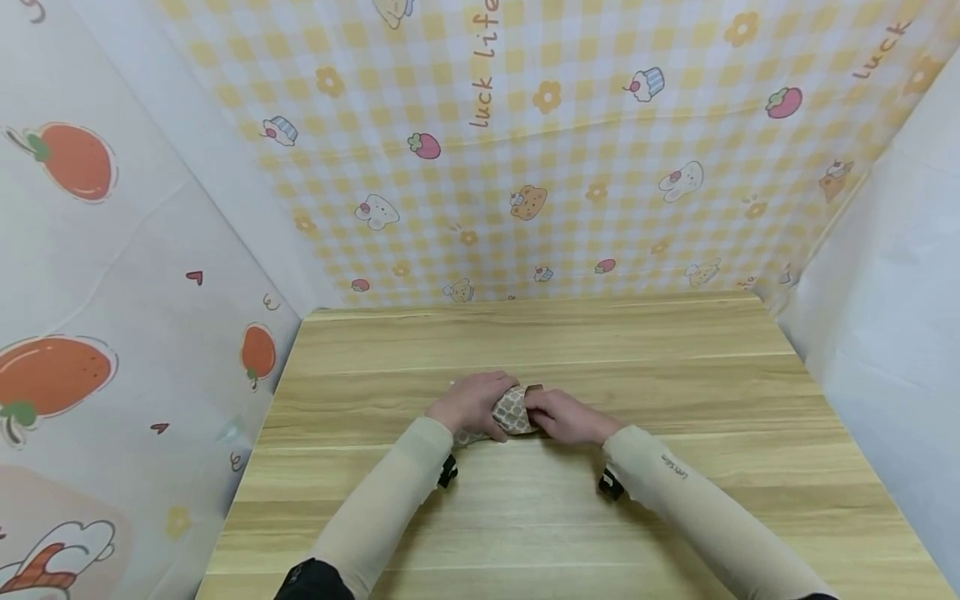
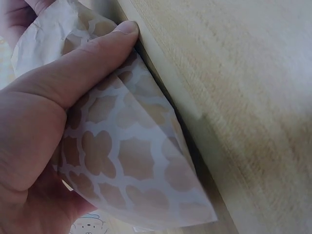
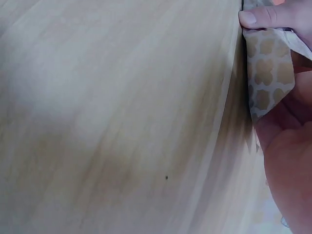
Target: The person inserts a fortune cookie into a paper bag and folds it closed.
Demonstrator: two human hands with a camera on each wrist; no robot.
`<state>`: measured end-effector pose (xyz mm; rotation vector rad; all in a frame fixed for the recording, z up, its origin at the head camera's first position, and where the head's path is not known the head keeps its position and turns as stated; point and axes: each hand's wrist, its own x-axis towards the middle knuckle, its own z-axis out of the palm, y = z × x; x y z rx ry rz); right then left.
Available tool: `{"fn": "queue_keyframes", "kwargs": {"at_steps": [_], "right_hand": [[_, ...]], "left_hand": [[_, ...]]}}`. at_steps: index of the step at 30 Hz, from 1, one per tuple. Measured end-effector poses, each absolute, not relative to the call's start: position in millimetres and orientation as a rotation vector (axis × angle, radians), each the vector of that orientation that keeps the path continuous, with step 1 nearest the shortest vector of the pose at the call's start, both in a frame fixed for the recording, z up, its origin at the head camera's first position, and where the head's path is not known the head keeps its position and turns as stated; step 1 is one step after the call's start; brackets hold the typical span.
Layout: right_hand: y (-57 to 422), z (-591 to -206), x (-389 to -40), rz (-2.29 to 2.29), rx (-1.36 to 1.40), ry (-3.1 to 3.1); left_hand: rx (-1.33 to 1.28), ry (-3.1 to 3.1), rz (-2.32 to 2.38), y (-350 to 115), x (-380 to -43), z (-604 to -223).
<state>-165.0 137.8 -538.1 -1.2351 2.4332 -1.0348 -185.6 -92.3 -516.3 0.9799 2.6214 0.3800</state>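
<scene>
A tan paper piece with a white lattice pattern (image 1: 513, 410), folded or rolled, lies low over the middle of the table. My left hand (image 1: 472, 404) grips it from the left. In the left wrist view its thumb (image 2: 92, 63) crosses the patterned paper (image 2: 136, 158), which flares to a pointed corner. At the paper's right end, my right hand (image 1: 566, 417) holds the edge, fingers bent. The right wrist view has the right hand (image 3: 292, 165) against the patterned paper (image 3: 268, 73), fingers partly hidden inside its fold. Whatever the paper may contain is hidden.
Both hands work over a light wood-grain table (image 1: 675, 517). Behind it hangs a yellow checked cloth (image 1: 570, 150). A white sheet with fruit prints (image 1: 150, 275) borders the left side, and a plain white sheet (image 1: 885, 275) the right.
</scene>
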Motion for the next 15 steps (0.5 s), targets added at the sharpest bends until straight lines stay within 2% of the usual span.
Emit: {"fn": "queue_keyframes", "kwargs": {"at_steps": [8, 15], "right_hand": [[137.2, -534.8, -163.2, -1.094, -1.084, 2.320], [139.3, -538.4, -168.0, -1.054, -1.090, 2.307]], "left_hand": [[0.978, 2.611, 0.404, -92.0, -185.3, -515.0], [0.983, 2.608, 0.376, -92.5, -185.6, -514.4]]}}
